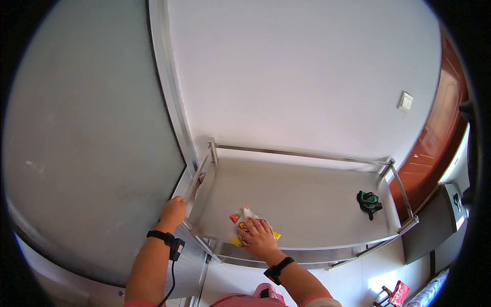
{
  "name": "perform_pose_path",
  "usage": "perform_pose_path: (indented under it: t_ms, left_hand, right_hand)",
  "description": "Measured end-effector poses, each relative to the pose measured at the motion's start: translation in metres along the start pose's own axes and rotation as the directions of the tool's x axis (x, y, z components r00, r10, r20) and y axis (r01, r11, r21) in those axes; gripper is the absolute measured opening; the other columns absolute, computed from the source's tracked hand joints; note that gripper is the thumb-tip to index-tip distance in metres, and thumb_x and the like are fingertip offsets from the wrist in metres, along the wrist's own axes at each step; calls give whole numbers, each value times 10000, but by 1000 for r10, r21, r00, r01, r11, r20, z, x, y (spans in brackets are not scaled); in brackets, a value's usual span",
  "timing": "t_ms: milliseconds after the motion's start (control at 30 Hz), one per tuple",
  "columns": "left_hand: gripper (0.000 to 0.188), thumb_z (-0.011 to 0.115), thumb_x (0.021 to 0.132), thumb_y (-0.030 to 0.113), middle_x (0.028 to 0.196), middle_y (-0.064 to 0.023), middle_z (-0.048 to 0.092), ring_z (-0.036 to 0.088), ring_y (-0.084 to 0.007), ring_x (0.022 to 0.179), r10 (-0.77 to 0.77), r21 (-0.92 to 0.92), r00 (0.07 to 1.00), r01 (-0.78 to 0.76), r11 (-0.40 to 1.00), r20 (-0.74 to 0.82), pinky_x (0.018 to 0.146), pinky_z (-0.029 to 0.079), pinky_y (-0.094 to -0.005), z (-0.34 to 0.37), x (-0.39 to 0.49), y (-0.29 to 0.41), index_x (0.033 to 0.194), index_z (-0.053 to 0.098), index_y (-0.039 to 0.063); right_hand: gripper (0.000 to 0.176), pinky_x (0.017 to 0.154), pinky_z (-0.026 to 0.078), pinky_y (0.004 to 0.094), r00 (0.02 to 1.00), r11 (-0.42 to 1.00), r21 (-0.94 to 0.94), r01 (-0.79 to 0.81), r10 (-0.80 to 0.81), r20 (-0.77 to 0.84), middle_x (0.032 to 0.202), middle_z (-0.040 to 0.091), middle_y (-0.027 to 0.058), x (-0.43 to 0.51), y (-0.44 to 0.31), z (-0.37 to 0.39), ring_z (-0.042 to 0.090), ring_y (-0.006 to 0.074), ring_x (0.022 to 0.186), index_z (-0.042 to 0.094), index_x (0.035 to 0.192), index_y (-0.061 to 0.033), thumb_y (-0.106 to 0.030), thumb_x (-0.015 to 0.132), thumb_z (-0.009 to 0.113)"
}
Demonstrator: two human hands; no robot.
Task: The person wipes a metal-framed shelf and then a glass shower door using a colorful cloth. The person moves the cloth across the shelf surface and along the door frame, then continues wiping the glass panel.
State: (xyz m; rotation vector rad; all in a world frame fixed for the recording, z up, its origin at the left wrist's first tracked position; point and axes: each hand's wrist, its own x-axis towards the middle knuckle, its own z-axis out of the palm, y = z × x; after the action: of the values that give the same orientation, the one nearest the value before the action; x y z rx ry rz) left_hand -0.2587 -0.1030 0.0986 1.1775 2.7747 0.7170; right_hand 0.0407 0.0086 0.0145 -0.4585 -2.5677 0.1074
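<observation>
My right hand (259, 238) lies with spread fingers on several crumpled plastic wrappers (249, 215), coloured white, yellow and red, near the front left of a metal shelf (299, 192). A small red scrap (234, 218) is just left of them. My left hand (173, 212) is at the shelf's left rail, its fingers curled; whether it grips the rail I cannot tell. A black and green crumpled item (369, 204) rests at the shelf's right end. Each wrist wears a black band, and a cable runs from the left one.
Metal rails (299, 152) edge the shelf against a white wall. A frosted glass panel (92, 146) stands close at the left. A lower shelf tier shows beneath. Further right are a brown door (433, 142), a grey cabinet (429, 226) and a small stool (397, 294) with a red top.
</observation>
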Motion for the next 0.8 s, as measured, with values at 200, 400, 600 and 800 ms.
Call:
perform_pose_path:
  t_ms: [200,400,600,800]
  left_hand:
    - [367,412,934,278,1073,-213,670,620,-420,996,-1,32,1000,2,999,-17,868,492,-490,1,2,-2,1079,655,44]
    - [338,428,937,269,1015,-215,675,623,-426,949,85,8,996,-85,996,-36,828,493,-499,7,8,-16,1036,659,42]
    - [323,445,939,269,966,-219,677,625,-432,912,107,43,992,-105,994,-64,796,496,-506,9,9,-18,1004,658,35]
    - [318,444,940,261,968,-218,677,627,-433,914,123,69,990,-118,991,-71,798,498,-507,5,6,-19,1004,659,36]
  right_hand:
    - [675,1091,327,531,992,990,-74,-116,120,45,1341,523,53,-55,49,-42,433,281,1320,605,1225,-226,-383,614,845]
    - [734,1128,291,502,949,951,-108,-288,299,98,1385,501,59,-106,94,-78,415,284,1337,604,1254,-222,-424,599,866]
    - [701,1152,252,495,812,806,-120,-580,583,-9,1448,452,93,-158,153,-103,356,306,1386,595,1290,-184,-374,663,844]
    - [630,1154,183,558,401,353,-233,-906,893,-205,1484,403,141,-175,183,-114,280,350,1418,556,1351,-166,-475,815,673]
